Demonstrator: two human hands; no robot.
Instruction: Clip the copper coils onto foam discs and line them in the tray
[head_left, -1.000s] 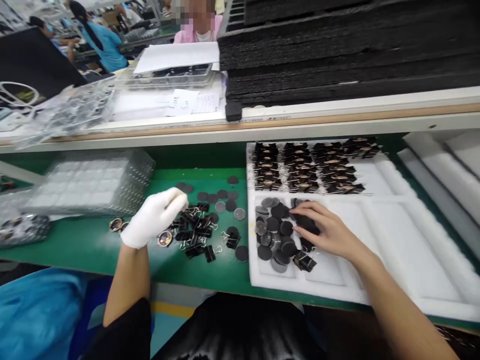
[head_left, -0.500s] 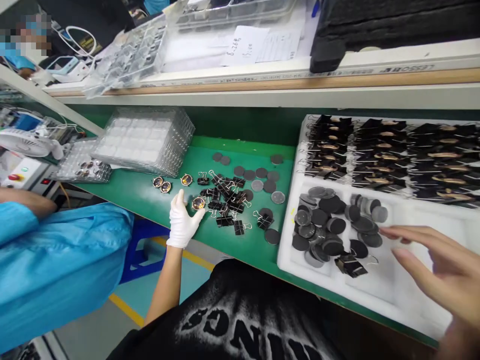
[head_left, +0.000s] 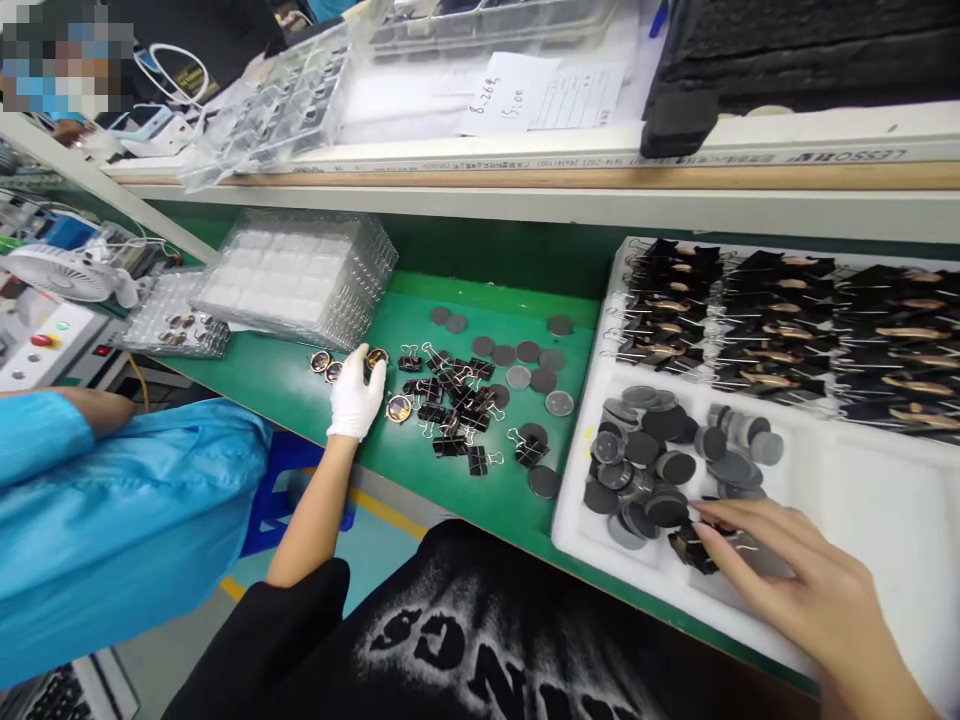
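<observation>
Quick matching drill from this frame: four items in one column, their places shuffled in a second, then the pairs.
Items:
1. binder clips
2. dark discs
3. blister tray
4. paper slip

Places:
A. upper shelf
B. loose pile on the green mat, right of the gloved left hand
C. white foam tray, by the bare right hand
D. back left of the green mat

Pairs: 1-B, 2-C, 3-D, 4-A
</observation>
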